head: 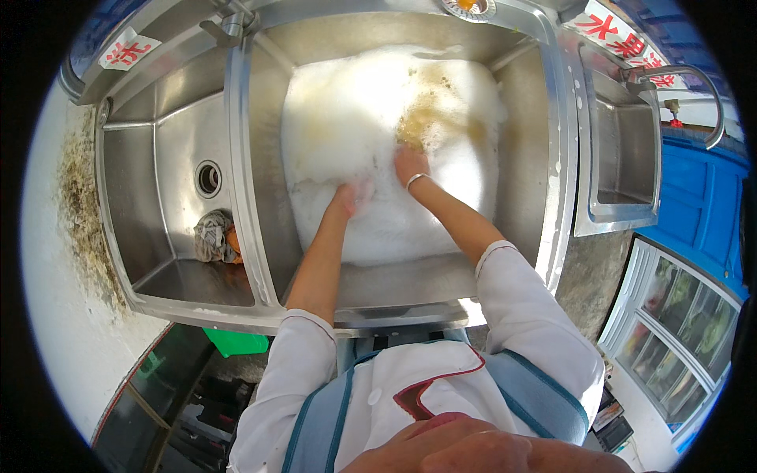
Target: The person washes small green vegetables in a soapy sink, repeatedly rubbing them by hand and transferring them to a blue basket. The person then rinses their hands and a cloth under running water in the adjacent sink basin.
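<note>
White soap foam point(349, 118) fills the large middle basin of a stainless steel sink point(408, 284) before me. Both my hands reach into this foam. My left hand point(355, 196) is partly coated in suds, its fingers sunk from sight. A little farther in and to the right, my right hand point(411, 164) dips into a yellowish-brown wet patch point(427, 121) where the foam is thin. A silver bangle point(417, 179) circles the right wrist. Foam and cloudy water hide the fingers of both hands, so whatever they touch below cannot be seen.
In the left basin point(189, 136), a grey cloth point(212, 235) and an orange cloth point(234, 242) lie near a drain point(208, 178). A faucet point(230, 26) stands behind the divider. A strainer point(470, 8) sits on the back rim. A smaller sink point(627, 148) with a curved faucet point(712, 106) is at right.
</note>
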`<state>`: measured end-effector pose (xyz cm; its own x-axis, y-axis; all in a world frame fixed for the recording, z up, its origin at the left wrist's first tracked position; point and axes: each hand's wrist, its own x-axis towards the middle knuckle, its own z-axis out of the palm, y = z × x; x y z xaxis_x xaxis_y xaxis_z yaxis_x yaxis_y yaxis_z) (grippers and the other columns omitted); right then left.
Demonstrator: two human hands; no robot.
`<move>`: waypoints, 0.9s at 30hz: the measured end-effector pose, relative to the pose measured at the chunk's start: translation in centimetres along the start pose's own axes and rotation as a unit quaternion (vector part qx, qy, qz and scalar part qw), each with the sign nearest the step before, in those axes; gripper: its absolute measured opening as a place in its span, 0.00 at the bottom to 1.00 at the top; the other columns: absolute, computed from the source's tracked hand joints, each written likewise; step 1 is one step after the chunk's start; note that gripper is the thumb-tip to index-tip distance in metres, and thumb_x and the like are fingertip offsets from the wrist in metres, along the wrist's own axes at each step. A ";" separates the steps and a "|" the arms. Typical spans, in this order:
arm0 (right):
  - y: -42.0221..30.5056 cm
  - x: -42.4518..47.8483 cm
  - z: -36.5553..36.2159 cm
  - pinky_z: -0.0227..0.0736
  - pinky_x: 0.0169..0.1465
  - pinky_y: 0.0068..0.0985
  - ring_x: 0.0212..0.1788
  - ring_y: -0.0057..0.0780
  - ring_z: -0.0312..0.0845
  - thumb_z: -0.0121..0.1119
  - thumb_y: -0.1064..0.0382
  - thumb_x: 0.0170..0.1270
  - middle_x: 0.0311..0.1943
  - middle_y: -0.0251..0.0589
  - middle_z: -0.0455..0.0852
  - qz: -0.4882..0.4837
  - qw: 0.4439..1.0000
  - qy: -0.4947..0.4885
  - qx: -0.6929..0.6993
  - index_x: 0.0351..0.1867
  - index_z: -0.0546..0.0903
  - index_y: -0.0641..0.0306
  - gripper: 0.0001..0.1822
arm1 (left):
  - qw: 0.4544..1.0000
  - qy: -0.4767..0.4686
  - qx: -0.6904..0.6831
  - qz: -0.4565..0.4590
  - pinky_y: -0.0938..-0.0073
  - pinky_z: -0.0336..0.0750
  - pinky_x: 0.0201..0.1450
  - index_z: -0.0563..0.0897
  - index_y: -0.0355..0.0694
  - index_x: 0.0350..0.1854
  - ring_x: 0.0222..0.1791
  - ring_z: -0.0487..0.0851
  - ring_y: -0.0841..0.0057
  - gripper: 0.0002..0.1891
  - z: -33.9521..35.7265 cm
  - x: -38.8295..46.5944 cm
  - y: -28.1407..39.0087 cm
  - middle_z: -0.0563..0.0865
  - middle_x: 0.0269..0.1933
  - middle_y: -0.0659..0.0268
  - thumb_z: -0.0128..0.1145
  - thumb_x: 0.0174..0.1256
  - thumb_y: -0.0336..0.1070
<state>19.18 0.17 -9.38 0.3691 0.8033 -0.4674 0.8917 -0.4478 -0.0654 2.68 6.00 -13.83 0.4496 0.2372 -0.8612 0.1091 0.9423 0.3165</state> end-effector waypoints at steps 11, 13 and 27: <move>-1.6 -1.5 1.9 0.67 0.47 0.30 0.41 0.44 0.74 0.46 0.63 0.52 0.37 0.55 0.77 -0.164 0.979 -0.059 0.106 0.34 0.75 0.71 0.13 | 0.991 -0.049 -0.128 -0.013 0.66 0.71 0.46 0.73 0.38 0.41 0.39 0.75 0.67 0.14 2.9 -0.8 -1.2 0.77 0.36 0.61 0.37 0.63 0.40; -1.8 -2.3 1.1 0.66 0.48 0.32 0.40 0.45 0.74 0.46 0.63 0.51 0.36 0.55 0.77 -0.238 0.954 0.005 0.182 0.35 0.74 0.71 0.14 | 0.980 -0.097 -0.173 -0.023 0.69 0.73 0.41 0.73 0.38 0.41 0.35 0.76 0.70 0.14 2.1 0.5 -1.5 0.77 0.34 0.63 0.38 0.63 0.41; 1.1 0.5 3.9 0.49 0.59 0.34 0.57 0.33 0.56 0.44 0.63 0.53 0.50 0.42 0.68 -0.208 0.958 0.195 -0.029 0.50 0.70 0.58 0.20 | 0.991 -0.111 -0.057 0.037 0.78 0.71 0.28 0.75 0.44 0.36 0.24 0.74 0.79 0.10 -2.2 -1.6 2.1 0.77 0.27 0.70 0.43 0.62 0.42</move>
<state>19.35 -1.42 -13.13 0.0384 0.9982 -0.0465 0.9917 -0.0438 -0.1207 0.23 8.13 -12.65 0.6389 0.2612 -0.7236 -0.0265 0.9475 0.3187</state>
